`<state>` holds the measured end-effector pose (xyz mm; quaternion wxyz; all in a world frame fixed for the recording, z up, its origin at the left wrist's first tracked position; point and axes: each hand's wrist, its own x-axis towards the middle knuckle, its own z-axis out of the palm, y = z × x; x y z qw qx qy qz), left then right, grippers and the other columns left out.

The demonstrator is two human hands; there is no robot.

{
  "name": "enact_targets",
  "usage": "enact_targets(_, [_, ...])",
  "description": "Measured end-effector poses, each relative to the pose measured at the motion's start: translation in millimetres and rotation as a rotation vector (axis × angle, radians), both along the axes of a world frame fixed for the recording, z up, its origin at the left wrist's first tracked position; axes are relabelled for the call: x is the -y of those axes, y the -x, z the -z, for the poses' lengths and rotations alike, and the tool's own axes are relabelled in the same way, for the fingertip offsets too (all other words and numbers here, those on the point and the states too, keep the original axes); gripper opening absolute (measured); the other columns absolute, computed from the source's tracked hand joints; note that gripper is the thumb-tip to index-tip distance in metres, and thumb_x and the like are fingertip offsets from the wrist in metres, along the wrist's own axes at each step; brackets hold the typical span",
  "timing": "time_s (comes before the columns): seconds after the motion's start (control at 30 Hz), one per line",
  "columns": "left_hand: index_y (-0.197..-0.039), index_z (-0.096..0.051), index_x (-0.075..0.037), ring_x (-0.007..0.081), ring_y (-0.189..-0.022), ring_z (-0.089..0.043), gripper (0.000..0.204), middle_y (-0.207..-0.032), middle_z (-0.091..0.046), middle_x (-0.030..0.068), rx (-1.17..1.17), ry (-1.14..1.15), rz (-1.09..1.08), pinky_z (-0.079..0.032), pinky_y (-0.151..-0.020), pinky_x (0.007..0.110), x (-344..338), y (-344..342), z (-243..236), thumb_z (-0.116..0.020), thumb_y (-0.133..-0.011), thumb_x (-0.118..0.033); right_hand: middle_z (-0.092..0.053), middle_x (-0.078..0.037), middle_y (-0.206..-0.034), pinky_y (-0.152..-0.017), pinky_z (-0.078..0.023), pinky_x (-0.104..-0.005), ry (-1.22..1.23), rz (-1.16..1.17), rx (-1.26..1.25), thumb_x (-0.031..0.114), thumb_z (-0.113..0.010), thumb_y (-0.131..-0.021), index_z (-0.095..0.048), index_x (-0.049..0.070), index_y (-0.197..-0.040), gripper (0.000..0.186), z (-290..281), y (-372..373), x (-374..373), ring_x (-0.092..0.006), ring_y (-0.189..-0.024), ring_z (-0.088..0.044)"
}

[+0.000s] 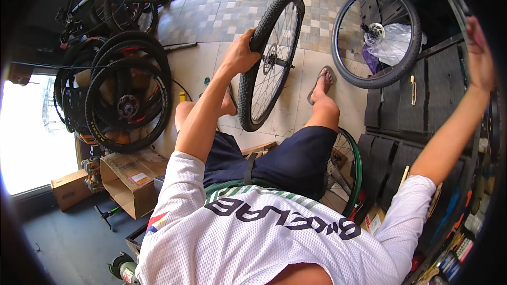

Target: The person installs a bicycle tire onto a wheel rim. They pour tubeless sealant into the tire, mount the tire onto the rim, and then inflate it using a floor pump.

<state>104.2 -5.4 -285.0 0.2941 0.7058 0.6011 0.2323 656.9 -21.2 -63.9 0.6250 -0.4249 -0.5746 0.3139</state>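
Observation:
My left hand (242,53) is closed on the tyre of a bicycle wheel (246,103), gripping its upper left side. The wheel stands upright between my legs, with its hub and spokes showing. My right hand (479,58) is raised at the far right edge, by a long dark edge at the rack. Its fingers are smeared, and I cannot tell whether they hold anything. A second wheel (369,80) with a disc rotor rests at the upper right beside a crumpled clear plastic bag (393,50).
Several tyres and wheels (100,116) are piled at left, below bicycles (113,8). Cardboard boxes (127,184) sit lower left. A dark slatted rack (409,95) runs along my right. A green-rimmed wheel (355,179) is beside my right leg. Tools and small items (465,232) crowd the lower right.

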Motion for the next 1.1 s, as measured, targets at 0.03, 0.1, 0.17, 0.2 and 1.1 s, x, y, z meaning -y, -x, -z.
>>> enact_targets(0.03, [-0.138, -0.054, -0.002, 0.0435, -0.103, -0.067, 0.067, -0.109, -0.069, 0.0287, -0.014, -0.005, 0.005, -0.052, -0.087, 0.047, -1.7, 0.9, 1.4, -0.068, -0.073, -0.010, -0.067, -0.015, -0.124, -0.100, -0.053, -0.0381, 0.015, -0.056, -0.027, 0.009, -0.055, -0.099, -0.054, -0.004, -0.140, 0.043, 7.1, 25.6, 2.9, -0.0273, -0.114, -0.068])
enact_targets(0.1, [-0.141, -0.053, -0.003, 0.0436, -0.103, -0.068, 0.071, -0.110, -0.070, 0.0291, -0.016, -0.037, 0.030, -0.053, -0.088, 0.047, -4.7, -0.6, 4.8, -0.069, -0.072, -0.011, -0.067, -0.015, -0.124, -0.099, -0.054, -0.0378, 0.077, -0.137, -0.053, 0.008, -0.055, -0.098, -0.054, -0.004, -0.140, 0.043, 26.0, 72.8, 11.3, -0.0272, -0.114, -0.068])
enact_targets(0.17, [-0.134, -0.059, -0.002, 0.0435, -0.099, -0.069, 0.064, -0.105, -0.071, 0.0284, 0.004, -0.123, 0.030, -0.053, -0.086, 0.047, -3.9, 2.6, 14.6, -0.069, -0.072, -0.013, -0.068, -0.012, -0.114, -0.093, -0.054, -0.0361, 0.140, -0.217, -0.023, 0.006, -0.056, -0.096, -0.055, -0.003, -0.138, 0.043, 53.6, 119.7, 20.0, -0.0250, -0.108, -0.069])
enact_targets(0.2, [-0.131, -0.061, -0.002, 0.0435, -0.097, -0.069, 0.060, -0.103, -0.071, 0.0280, 0.021, -0.168, 0.039, -0.053, -0.085, 0.047, -6.3, 0.3, 18.2, -0.070, -0.072, -0.014, -0.068, -0.010, -0.108, -0.089, -0.054, -0.0332, 0.130, -0.212, -0.002, 0.007, -0.057, -0.095, -0.055, -0.002, -0.137, 0.043, 74.3, 134.6, 20.9, -0.0205, -0.100, -0.069])
enact_targets(1.1, [-0.094, -0.063, 0.001, 0.0450, -0.076, -0.066, 0.025, -0.075, -0.066, 0.0248, 0.064, -0.027, -0.089, -0.050, -0.068, 0.049, 51.2, 75.1, 37.0, -0.066, -0.077, -0.017, -0.073, -0.018, -0.094, -0.078, -0.055, -0.0463, 0.271, -0.097, 0.545, 0.028, -0.081, -0.086, -0.059, 0.003, -0.108, 0.040, 273.5, 432.0, 13.4, -0.0392, -0.092, -0.072])
